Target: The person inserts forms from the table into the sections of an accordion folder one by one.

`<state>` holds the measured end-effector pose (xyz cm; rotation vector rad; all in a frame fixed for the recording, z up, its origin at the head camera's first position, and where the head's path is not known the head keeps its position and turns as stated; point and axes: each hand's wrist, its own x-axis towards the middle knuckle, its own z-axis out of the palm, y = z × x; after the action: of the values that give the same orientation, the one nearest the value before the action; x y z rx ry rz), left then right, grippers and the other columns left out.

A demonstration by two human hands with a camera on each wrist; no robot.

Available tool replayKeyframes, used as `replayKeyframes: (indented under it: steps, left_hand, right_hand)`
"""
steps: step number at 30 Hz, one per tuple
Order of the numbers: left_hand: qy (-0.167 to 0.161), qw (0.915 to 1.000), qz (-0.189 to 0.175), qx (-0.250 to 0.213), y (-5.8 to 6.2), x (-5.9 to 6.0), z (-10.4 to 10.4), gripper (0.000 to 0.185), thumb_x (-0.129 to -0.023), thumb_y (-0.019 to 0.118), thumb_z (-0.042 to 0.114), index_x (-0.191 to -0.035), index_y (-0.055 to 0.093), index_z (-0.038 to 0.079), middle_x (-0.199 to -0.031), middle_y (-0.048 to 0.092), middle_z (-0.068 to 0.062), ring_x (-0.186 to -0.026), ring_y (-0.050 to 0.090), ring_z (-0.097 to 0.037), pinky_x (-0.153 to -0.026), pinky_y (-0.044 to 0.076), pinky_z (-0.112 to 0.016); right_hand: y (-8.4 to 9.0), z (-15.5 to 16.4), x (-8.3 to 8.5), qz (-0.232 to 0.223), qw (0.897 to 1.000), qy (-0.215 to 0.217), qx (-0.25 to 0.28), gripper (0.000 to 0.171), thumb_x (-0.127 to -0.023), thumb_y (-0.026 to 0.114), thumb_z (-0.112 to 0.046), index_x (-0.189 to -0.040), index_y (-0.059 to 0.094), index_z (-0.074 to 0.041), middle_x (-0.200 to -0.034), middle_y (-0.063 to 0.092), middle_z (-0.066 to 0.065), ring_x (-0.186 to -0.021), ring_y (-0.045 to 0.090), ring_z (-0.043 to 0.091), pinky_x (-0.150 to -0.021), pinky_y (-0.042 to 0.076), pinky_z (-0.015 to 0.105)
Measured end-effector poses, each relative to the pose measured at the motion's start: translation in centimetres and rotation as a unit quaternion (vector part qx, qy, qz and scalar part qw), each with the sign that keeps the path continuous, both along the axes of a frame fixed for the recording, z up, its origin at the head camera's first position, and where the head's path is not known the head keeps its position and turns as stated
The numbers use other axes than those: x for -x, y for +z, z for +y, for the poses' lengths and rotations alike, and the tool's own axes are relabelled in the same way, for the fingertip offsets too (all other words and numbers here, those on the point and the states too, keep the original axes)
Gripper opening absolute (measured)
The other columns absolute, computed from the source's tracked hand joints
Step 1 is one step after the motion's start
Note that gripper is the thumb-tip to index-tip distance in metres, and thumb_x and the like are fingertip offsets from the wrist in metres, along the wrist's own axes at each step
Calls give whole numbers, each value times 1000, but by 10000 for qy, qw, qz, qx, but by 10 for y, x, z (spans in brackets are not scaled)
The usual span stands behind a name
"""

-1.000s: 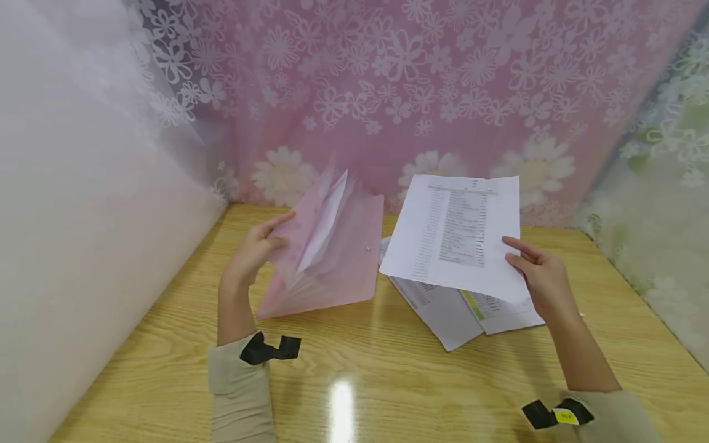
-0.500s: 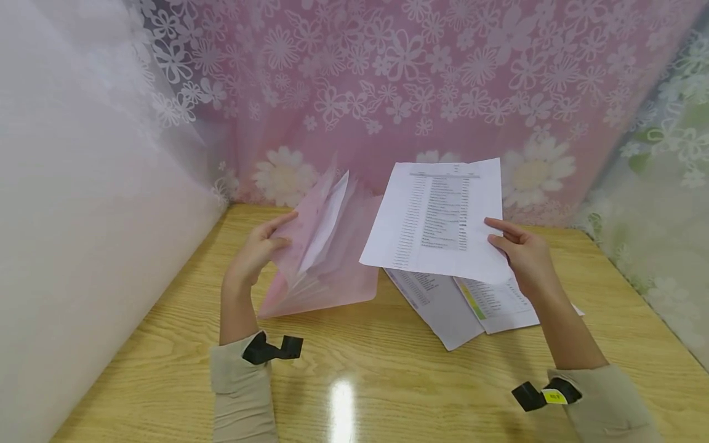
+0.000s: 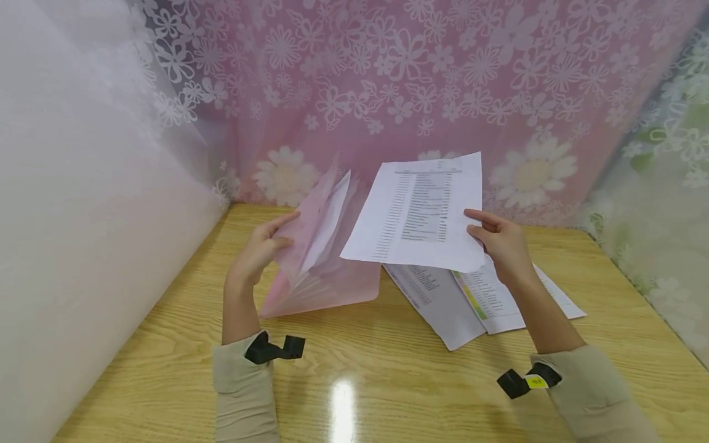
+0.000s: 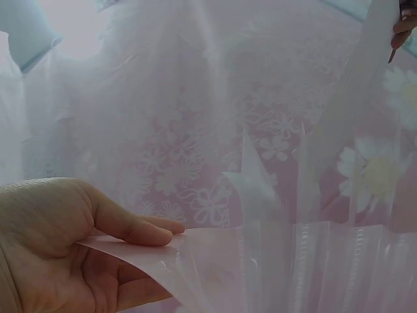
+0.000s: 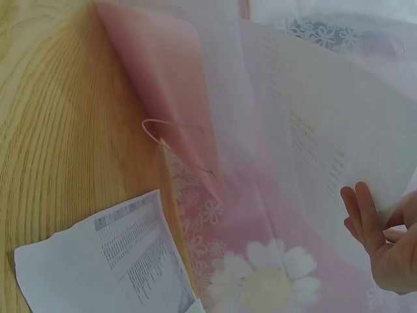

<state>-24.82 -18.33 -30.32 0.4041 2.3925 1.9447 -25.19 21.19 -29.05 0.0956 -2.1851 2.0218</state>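
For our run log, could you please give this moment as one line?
left hand: holds pink folder open | right hand: holds printed sheet | papers: table

Pink folder (image 3: 327, 258) gaping open (upright); printed sheet (image 3: 418, 212) raised.

I see a wooden table (image 3: 388, 381) with pale yellow grain, its glossy top carrying one bright glare spot (image 3: 342, 394) near the front edge. A pink curtain (image 3: 421, 80) printed with white flowers hangs behind it. A translucent white sheet (image 3: 83, 203) closes the left side. A greenish floral curtain (image 3: 659, 184) closes the right side. Light is soft and even.
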Motion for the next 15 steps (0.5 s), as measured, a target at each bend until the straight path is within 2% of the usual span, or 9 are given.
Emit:
replayKeyframes:
  steps: [3, 4, 8, 12, 15]
  left_hand:
    - [-4, 10000, 37, -26, 0, 1, 1, 53, -91, 43, -3, -141, 38, 11, -146, 28, -4, -52, 28, -5, -82, 30, -32]
    - [-1, 10000, 41, -47, -1, 1, 1, 53, -90, 43, -4, -141, 38, 10, -145, 28, -5, -48, 22, -8, -81, 31, -33]
    - [3, 9999, 32, -95, -1, 1, 3, 53, -90, 43, -5, -141, 38, 9, -145, 29, -5, -47, 22, -7, -82, 31, -33]
    - [1, 10000, 24, -89, -1, 1, 3, 53, -90, 42, -5, -141, 38, 9, -145, 28, -5, -47, 22, -8, -83, 30, -33]
    - [12, 10000, 30, -43, -1, 1, 3, 53, -90, 43, -4, -141, 38, 10, -144, 30, -6, -46, 23, -7, -78, 33, -31]
  right_hand:
    - [1, -6, 3, -29, 9996, -104, -267, 41, -90, 57, -7, -129, 50, 4, -101, 59, 1, -75, 60, 8, -60, 48, 17]
    - [2, -8, 4, -48, 9992, -142, -371, 40, -90, 57, -8, -129, 51, 4, -102, 59, 2, -75, 59, 8, -59, 47, 17]
    - [5, -17, 7, -128, 9958, -258, -868, 39, -91, 56, -10, -129, 52, 0, -112, 58, 9, -76, 57, 9, -58, 44, 17]
    - [9, -24, 7, -227, 9924, -169, -1194, 40, -93, 54, -12, -131, 50, -2, -123, 52, 18, -84, 59, 13, -63, 47, 19]
    - [13, -29, 6, -283, 9902, -22, -1368, 41, -93, 53, -13, -133, 49, -3, -126, 50, 18, -90, 59, 19, -68, 50, 23]
